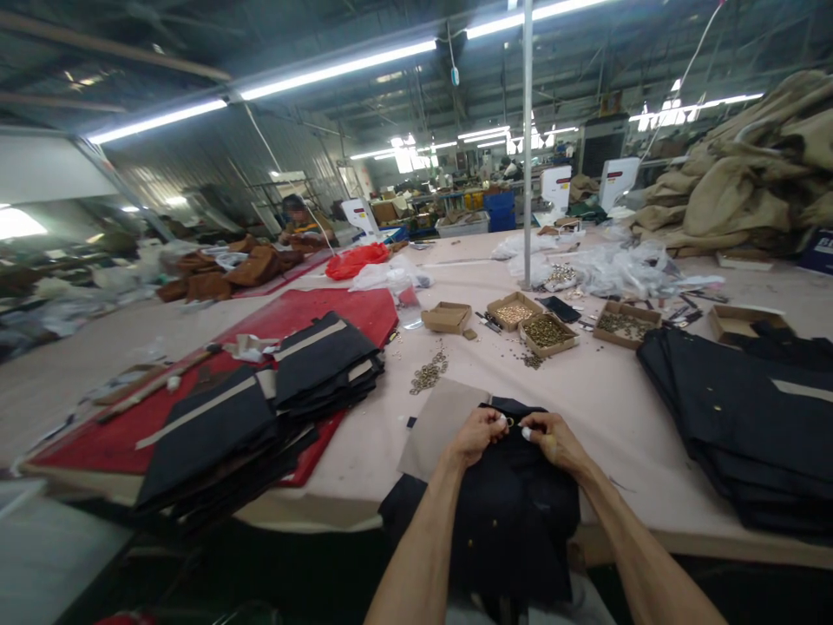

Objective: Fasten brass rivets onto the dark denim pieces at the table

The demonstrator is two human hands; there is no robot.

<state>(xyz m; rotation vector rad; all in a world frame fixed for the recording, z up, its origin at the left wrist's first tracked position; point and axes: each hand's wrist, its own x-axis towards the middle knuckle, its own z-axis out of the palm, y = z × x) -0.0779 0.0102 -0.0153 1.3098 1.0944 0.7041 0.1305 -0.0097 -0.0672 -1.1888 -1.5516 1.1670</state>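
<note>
A black fabric piece (514, 495) with small brass-coloured fittings hangs over the table's front edge in front of me. At its upper edge my left hand (480, 434) is closed in a pinch beside a brass-coloured ring (510, 423). Across from it my right hand (552, 437) is also pinched at the black fabric, close to the ring. White wrapping covers fingertips on both hands. Exactly what lies between the fingers is too small to make out. A beige panel (433, 430) lies flat under the fabric's left side.
Loose metal rings (429, 373) lie ahead of my hands. Behind them stand cardboard boxes of small metal parts (547, 333). Stacked black panels lie left (214, 425) on a red sheet (299, 312) and right (748, 417). A metal pole (528, 174) rises from the table. Another person (303, 224) sits far left.
</note>
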